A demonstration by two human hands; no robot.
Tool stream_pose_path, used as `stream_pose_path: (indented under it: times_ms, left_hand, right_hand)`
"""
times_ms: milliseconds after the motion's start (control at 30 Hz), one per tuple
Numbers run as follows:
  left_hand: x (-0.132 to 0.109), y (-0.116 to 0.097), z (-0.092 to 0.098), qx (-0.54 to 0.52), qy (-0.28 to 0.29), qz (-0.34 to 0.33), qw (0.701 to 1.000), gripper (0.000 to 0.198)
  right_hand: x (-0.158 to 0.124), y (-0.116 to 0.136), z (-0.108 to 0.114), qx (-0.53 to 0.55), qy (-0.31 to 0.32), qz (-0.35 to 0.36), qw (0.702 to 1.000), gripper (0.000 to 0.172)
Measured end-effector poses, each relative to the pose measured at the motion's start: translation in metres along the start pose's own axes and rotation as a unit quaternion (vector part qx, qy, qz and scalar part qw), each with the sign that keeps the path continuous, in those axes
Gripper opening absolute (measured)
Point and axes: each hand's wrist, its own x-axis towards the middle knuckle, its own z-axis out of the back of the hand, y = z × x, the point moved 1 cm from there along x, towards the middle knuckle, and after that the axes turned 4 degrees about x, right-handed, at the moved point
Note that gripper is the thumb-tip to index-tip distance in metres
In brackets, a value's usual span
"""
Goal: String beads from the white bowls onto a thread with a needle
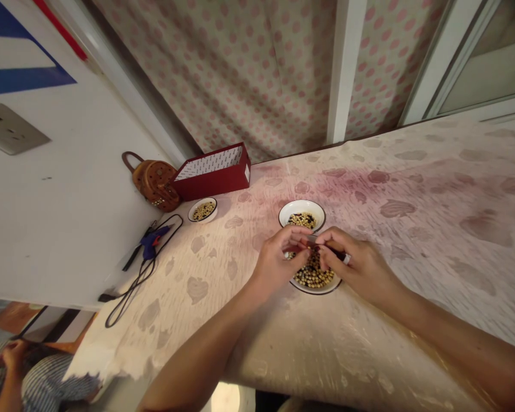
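Note:
My left hand point(281, 252) and my right hand point(355, 262) meet over a white dark-rimmed bowl point(315, 293). Small round yellow and black pieces point(313, 277), beads or beans, fill that bowl. Fingers of both hands are pinched close together around something small that I cannot make out. A slim dark item point(335, 250) shows at my right fingers; its kind is unclear. Just beyond my fingertips stands a second white bowl point(284, 213), holding similar yellow and black pieces. My hands hide part of the near bowl.
At the left are a small bowl point(215, 213) of similar pieces, a dark red open box point(212, 183), a brown bag point(157, 182) and a blue glue gun point(151, 243) with its cord. Another person's hand point(15, 355) shows at lower left, beyond the table point(189, 332).

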Motion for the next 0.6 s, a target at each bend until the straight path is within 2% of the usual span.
stream_pose_path:
  times_ms: [400, 600]
  left_hand:
    - [0.002, 0.004, 0.003, 0.028, -0.028, -0.029, 0.999, 0.026]
    - [0.02, 0.007, 0.009, 0.091, -0.074, -0.057, 0.991, 0.024]
  right_hand:
    - [-0.001, -0.005, 0.0, -0.016, -0.022, 0.003, 1.0, 0.005]
    - [-0.001, -0.009, -0.001, -0.024, -0.044, -0.016, 0.999, 0.008]
